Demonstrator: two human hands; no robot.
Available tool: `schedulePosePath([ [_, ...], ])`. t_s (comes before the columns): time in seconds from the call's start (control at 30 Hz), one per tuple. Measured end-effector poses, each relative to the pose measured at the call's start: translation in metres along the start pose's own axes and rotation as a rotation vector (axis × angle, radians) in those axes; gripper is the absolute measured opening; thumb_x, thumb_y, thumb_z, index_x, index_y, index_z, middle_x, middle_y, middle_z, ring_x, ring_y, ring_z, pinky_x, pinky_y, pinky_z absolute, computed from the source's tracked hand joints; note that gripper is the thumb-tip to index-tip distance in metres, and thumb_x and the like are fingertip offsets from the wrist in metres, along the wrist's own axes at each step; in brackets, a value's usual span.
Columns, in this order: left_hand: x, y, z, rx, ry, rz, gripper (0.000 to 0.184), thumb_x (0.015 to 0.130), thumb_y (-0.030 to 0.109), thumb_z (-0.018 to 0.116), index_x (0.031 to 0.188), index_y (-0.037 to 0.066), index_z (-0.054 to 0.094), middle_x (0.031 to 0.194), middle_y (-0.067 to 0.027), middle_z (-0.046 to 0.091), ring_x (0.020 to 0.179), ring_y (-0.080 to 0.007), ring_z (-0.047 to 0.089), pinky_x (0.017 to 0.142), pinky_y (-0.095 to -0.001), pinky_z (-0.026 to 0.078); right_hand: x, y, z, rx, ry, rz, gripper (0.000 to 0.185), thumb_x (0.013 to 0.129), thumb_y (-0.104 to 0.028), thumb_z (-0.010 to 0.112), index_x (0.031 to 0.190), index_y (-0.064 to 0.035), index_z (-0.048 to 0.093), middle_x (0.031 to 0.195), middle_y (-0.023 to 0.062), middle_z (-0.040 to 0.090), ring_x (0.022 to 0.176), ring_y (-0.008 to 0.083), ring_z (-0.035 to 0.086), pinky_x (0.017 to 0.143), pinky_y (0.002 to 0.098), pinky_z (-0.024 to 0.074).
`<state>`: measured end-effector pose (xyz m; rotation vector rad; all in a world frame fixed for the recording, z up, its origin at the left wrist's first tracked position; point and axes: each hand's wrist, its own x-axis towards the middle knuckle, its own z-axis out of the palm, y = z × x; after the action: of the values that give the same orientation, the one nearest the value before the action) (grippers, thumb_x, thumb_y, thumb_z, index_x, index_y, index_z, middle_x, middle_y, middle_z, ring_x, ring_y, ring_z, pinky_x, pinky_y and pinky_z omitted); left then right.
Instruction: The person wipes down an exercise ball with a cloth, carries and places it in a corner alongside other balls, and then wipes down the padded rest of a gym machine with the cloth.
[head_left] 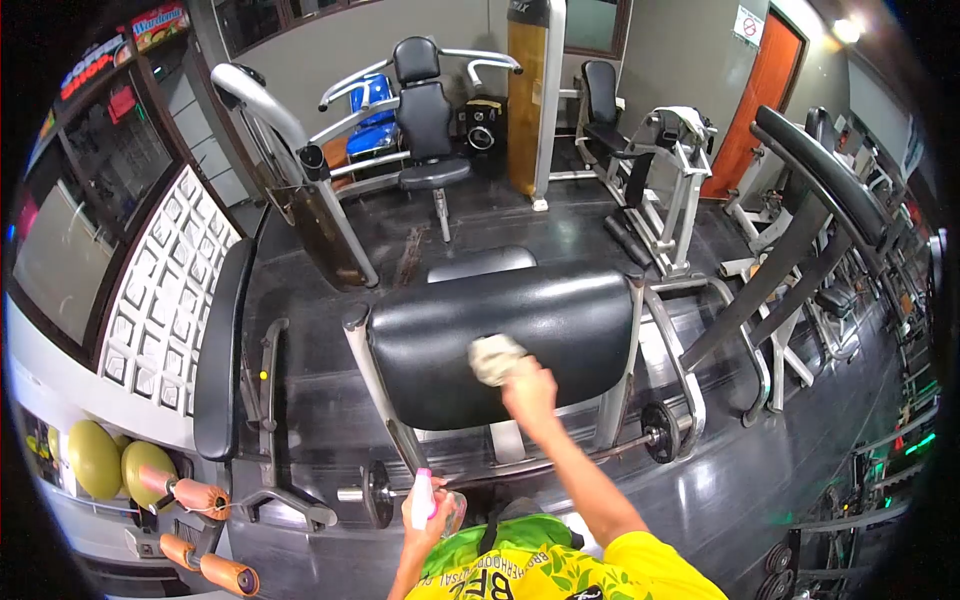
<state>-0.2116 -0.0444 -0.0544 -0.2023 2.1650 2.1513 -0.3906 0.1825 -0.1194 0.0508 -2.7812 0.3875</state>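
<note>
My right hand [531, 391] reaches forward with its fingers closed on a pale, crumpled cloth [495, 360]. The cloth lies against the black padded surface [430, 350] of a gym bench, near its middle. Light reflects in streaks off the padding. Close to my body, my left hand [415, 520] is wrapped round a spray bottle [425, 497] with a pink and white nozzle and a clear body. Part of the bottle is hidden by my fingers.
A barbell [530, 463] with small plates rests in front of the bench. Seated machines, including a black-padded chair [430, 125], stand behind. A flat bench [222, 350] and green exercise balls [95, 458] are at left, an inclined machine [825, 180] at right.
</note>
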Motion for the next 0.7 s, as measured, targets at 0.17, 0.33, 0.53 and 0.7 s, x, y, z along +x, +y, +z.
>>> schedulePosePath([
  [0.17, -0.006, 0.005, -0.010, 0.093, 0.001, 0.055, 0.024, 0.079, 0.003, 0.065, 0.102, 0.000, 0.058, 0.069, -0.0025, 0.062, 0.065, -0.0079, 0.059, 0.064, -0.0239, 0.047, 0.037, 0.089, -0.066, 0.138, 0.268, 0.350, 0.032, 0.082, -0.013, 0.055, 0.113, -0.0066, 0.059, 0.097, 0.0187, 0.058, 0.086, 0.0375, 0.059, 0.075, 0.0463, 0.0475],
  [0.33, -0.004, 0.005, -0.011, 0.051, 0.031, 0.050, 0.025, 0.079, 0.005, 0.066, 0.103, 0.000, 0.058, 0.070, -0.0025, 0.062, 0.067, -0.0083, 0.059, 0.065, -0.0246, 0.047, 0.055, 0.021, -0.046, 0.229, 0.267, 0.365, 0.047, 0.081, -0.014, 0.057, 0.127, -0.0083, 0.052, 0.117, 0.0231, 0.054, 0.098, 0.0380, 0.058, 0.084, 0.0433, 0.0475],
  [0.53, -0.003, 0.009, -0.005, 0.008, 0.048, 0.026, 0.027, 0.079, 0.006, 0.067, 0.104, 0.001, 0.058, 0.074, -0.0015, 0.062, 0.070, -0.0076, 0.058, 0.066, -0.0237, 0.047, 0.021, -0.067, -0.022, 0.190, -0.088, -0.220, 0.031, 0.078, -0.017, 0.059, 0.107, -0.0100, 0.065, 0.093, 0.0187, 0.059, 0.081, 0.0330, 0.062, 0.073, 0.0443, 0.0511],
  [0.7, -0.011, 0.003, -0.013, 0.057, 0.143, 0.065, 0.027, 0.078, 0.005, 0.067, 0.103, 0.003, 0.058, 0.071, -0.0008, 0.061, 0.066, -0.0064, 0.056, 0.063, -0.0233, 0.046, 0.032, -0.003, -0.046, -0.069, -0.040, -0.088, 0.022, 0.079, -0.014, 0.058, 0.099, -0.0087, 0.066, 0.087, 0.0157, 0.057, 0.077, 0.0332, 0.061, 0.068, 0.0435, 0.0503],
])
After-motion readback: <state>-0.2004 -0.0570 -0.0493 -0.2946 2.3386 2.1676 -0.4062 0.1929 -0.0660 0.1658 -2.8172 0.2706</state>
